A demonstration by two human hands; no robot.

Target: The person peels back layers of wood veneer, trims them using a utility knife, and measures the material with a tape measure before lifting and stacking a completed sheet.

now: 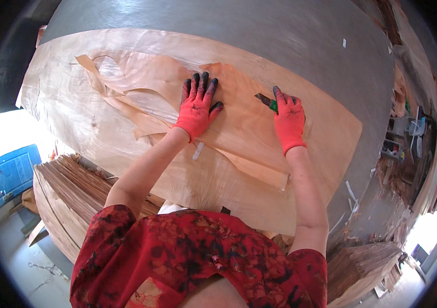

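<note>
Before me lies a large pale wood veneer sheet (99,127), with a smaller, torn-edged orange-brown veneer piece (245,127) on top of it. My left hand (199,106), in a red glove with dark fingertips, is spread flat on the smaller piece. In my right hand (289,117), gloved alike, is a knife with a broad dark blade and green wrapping (267,102); its blade points to the upper left, over the veneer. Narrow, curling veneer strips (126,111) lie left of my left hand. A short whitish strip (198,151) rests just below that wrist.
A smooth grey surface (241,23) extends beyond the sheet. Veneer stacks stand at the lower left (72,184) and lower right (361,265). At the right are a compartmented tray (392,149) with small items, and white strips (352,196). A blue door (10,173) is at far left.
</note>
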